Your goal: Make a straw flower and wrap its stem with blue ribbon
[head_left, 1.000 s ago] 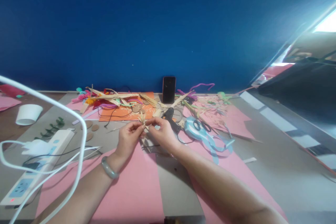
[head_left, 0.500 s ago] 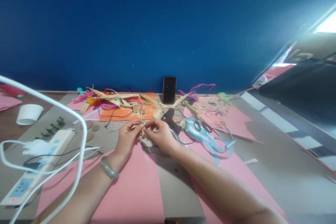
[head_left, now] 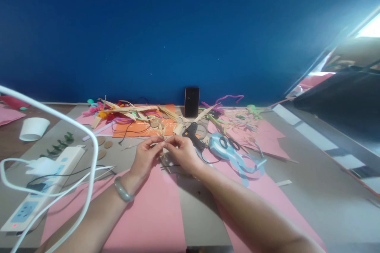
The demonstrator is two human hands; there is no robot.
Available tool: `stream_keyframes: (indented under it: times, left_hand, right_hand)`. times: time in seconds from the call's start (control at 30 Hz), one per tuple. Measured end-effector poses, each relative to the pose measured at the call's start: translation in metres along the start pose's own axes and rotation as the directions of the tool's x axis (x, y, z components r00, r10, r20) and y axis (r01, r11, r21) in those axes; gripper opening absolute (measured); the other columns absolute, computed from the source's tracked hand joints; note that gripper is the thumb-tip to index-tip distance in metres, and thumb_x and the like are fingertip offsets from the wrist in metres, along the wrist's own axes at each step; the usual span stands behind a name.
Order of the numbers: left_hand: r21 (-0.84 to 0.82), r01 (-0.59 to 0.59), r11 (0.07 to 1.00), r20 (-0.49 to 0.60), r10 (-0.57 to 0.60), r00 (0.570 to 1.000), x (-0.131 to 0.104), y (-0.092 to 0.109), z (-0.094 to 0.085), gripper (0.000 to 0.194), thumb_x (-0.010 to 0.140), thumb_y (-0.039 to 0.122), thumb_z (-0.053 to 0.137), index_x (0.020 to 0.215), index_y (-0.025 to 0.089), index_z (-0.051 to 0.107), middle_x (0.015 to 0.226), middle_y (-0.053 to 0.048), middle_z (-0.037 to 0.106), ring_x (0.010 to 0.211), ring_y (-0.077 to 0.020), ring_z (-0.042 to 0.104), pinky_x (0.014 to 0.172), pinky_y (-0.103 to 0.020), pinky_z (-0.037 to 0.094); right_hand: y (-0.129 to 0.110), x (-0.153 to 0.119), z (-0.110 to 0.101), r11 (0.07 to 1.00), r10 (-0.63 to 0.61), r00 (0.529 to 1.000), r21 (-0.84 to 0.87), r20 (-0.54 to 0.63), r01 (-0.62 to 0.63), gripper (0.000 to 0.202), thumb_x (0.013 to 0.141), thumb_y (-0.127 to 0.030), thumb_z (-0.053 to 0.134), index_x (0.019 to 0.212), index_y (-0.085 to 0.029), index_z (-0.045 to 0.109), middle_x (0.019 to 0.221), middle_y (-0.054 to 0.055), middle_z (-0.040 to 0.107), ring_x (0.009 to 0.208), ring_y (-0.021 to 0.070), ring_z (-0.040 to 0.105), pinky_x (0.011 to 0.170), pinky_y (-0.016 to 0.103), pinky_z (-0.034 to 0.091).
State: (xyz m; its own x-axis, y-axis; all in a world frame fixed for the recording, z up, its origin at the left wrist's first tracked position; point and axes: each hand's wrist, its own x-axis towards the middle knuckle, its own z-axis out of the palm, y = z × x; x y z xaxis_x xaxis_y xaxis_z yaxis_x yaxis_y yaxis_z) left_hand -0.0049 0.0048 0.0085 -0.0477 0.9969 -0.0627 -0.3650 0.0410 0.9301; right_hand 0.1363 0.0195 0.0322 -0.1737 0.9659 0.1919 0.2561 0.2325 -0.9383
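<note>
White glare enters from a bright opening past the surface's far right corner, hazing that end of the blue wall, which dims leftward. Soft shadow lies beneath the right forearm, stretched wide-angle toward the near edge. Pale strips at the fingers look blurred.

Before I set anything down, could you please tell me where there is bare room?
The widest bare patch is the grey tabletop between the right pink sheet and the banded strip at far right, save one white scrap. The left pink sheet is bare between left forearm and grey gap. It is crowded along the blue wall and around the power strip.
</note>
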Motion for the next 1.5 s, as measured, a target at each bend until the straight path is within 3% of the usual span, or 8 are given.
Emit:
stream_keyframes:
  times: [0.1,0.33,0.53,0.9,1.2,1.5]
  left_hand:
    - [-0.03,0.012,0.999,0.023,-0.011,1.0,0.0,0.002,0.0,0.028,0.066,0.03,0.08,0.087,0.015,0.069,0.07,0.002,0.063,0.053,-0.0064,0.05,0.052,-0.02,0.038]
    - [-0.048,0.054,0.997,0.11,-0.049,0.993,0.002,0.01,-0.003,0.026,0.07,0.031,0.075,0.089,0.014,0.068,0.059,0.003,0.057,0.048,-0.0068,0.047,0.045,-0.019,0.034]
    - [-0.045,0.078,0.996,0.135,-0.071,0.988,0.004,0.012,-0.004,0.021,0.07,0.031,0.075,0.08,0.014,0.067,0.058,0.002,0.057,0.046,-0.0063,0.045,0.043,-0.018,0.032]
    - [-0.064,0.071,0.995,0.13,-0.063,0.99,0.006,0.012,-0.007,0.019,0.067,0.025,0.079,0.078,0.015,0.067,0.057,0.003,0.058,0.048,-0.0059,0.048,0.048,-0.018,0.035]
    - [-0.018,0.076,0.997,0.155,-0.072,0.985,0.003,0.024,-0.002,0.026,0.059,0.03,0.083,0.072,0.014,0.069,0.054,0.003,0.056,0.046,-0.0063,0.045,0.046,-0.019,0.032]
    - [-0.038,0.04,0.998,0.159,-0.034,0.987,0.006,0.021,-0.007,0.023,0.059,0.027,0.085,0.063,0.014,0.067,0.052,0.004,0.054,0.046,-0.0056,0.045,0.047,-0.019,0.032]
  right_hand:
    - [-0.003,0.001,-0.003,0.998,0.025,1.0,0.058,0.015,-0.026,0.016,0.076,-0.028,0.067,0.068,-0.015,0.067,0.064,-0.001,0.065,0.061,0.0126,0.058,0.061,0.023,0.046]
    - [-0.005,0.001,-0.006,0.97,0.111,0.984,0.2,0.137,-0.138,0.016,0.075,-0.031,0.071,0.071,-0.015,0.069,0.068,0.001,0.07,0.064,0.0145,0.064,0.066,0.026,0.05]
    - [-0.006,0.003,-0.009,0.903,0.073,0.954,0.386,0.291,-0.187,0.025,0.071,-0.04,0.076,0.071,-0.016,0.069,0.076,0.004,0.074,0.075,0.0191,0.07,0.076,0.032,0.054]
    - [-0.005,0.003,-0.012,0.894,0.072,0.944,0.398,0.322,-0.204,0.024,0.07,-0.038,0.078,0.072,-0.015,0.069,0.074,0.003,0.073,0.07,0.0153,0.067,0.07,0.027,0.05]
    - [-0.009,0.004,-0.016,0.883,0.063,0.916,0.406,0.396,-0.236,0.026,0.068,-0.037,0.08,0.072,-0.014,0.07,0.075,0.003,0.072,0.071,0.0143,0.066,0.071,0.026,0.049]
    - [-0.008,0.004,-0.015,0.886,0.069,0.928,0.406,0.366,-0.226,0.03,0.065,-0.039,0.082,0.07,-0.013,0.069,0.068,0.002,0.068,0.061,0.0113,0.058,0.061,0.024,0.043]
